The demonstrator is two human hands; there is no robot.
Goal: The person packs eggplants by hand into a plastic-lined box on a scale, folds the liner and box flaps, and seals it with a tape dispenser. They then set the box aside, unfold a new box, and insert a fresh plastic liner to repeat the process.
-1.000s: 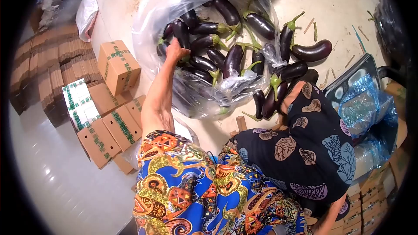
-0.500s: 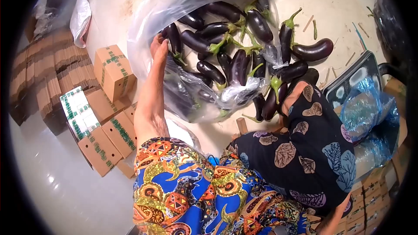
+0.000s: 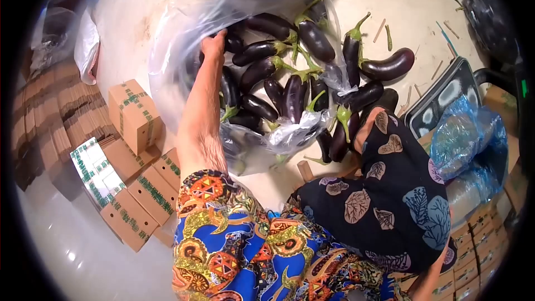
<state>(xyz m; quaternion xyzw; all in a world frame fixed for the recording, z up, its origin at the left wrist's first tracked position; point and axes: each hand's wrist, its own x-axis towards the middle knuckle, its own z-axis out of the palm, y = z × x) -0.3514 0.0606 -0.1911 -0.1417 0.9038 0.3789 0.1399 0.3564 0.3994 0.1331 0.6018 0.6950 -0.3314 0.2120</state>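
Observation:
My left hand (image 3: 214, 44) reaches into a large clear plastic bag (image 3: 173, 39) full of dark purple eggplants. It is at the bag's left side, against an eggplant (image 3: 234, 42). Its fingers point away and are mostly hidden, so their grip does not show. Nearer me, another eggplant (image 3: 229, 87) lies just right of the forearm. Several more, such as one long eggplant (image 3: 294, 98), are heaped in the bag with green stems on. Of my right arm, only a bit of forearm (image 3: 430, 280) shows at the lower right; the hand is out of view.
Outside the bag, a curved eggplant (image 3: 388, 65) and several others lie on the floor at the right. Cardboard boxes (image 3: 134, 112) and stacked flat cartons (image 3: 61, 97) stand left. Blue plastic film (image 3: 465, 134) and a dark-framed panel (image 3: 443, 96) are right, near my patterned trouser leg (image 3: 384, 189).
My left hand has moved farther forward and slightly right into the bag, up to an eggplant. The whole view has shifted a little. The right hand remains out of sight.

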